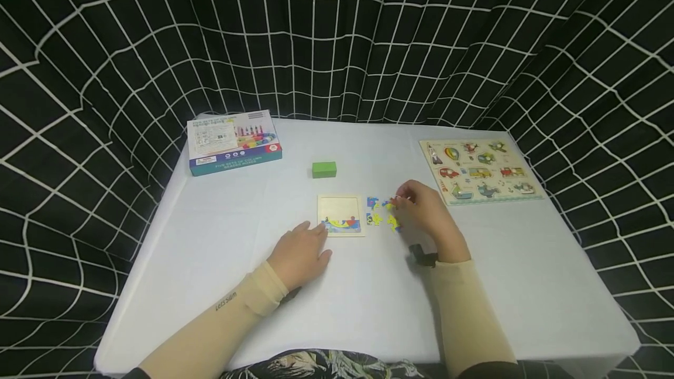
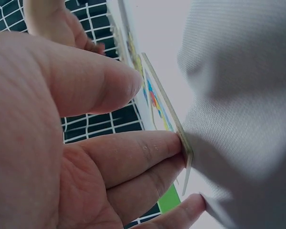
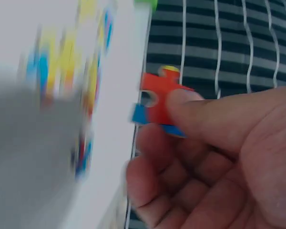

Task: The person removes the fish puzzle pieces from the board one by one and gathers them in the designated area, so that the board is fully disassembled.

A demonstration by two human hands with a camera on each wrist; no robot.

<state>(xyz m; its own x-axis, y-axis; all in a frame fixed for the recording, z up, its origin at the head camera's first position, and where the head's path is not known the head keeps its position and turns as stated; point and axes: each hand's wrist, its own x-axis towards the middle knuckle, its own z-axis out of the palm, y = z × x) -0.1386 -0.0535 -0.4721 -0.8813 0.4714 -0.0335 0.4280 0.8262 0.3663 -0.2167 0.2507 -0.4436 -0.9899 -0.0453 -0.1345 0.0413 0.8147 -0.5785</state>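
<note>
My right hand [image 1: 423, 212] pinches a red and blue jigsaw piece [image 3: 159, 102] between thumb and fingertips, held just above the table. Beneath and left of it, several loose jigsaw pieces [image 1: 374, 219] in yellow and blue lie on the cloth. A square wooden puzzle tray [image 1: 340, 197] sits left of those pieces, its lower part filled with a colourful picture strip. With fingers stretched out, my left hand [image 1: 300, 257] touches the tray's lower left edge. In the left wrist view the fingertips [image 2: 174, 143] meet the tray's rim, and the thumb stays apart from it.
Behind the tray stands a green block [image 1: 323, 169]. A boxed toy set [image 1: 234, 142] lies at the back left. On the right is a wooden picture board [image 1: 481, 171] with vehicle shapes. A black curtain [image 1: 337, 40] with a white grid surrounds the white table [image 1: 210, 238].
</note>
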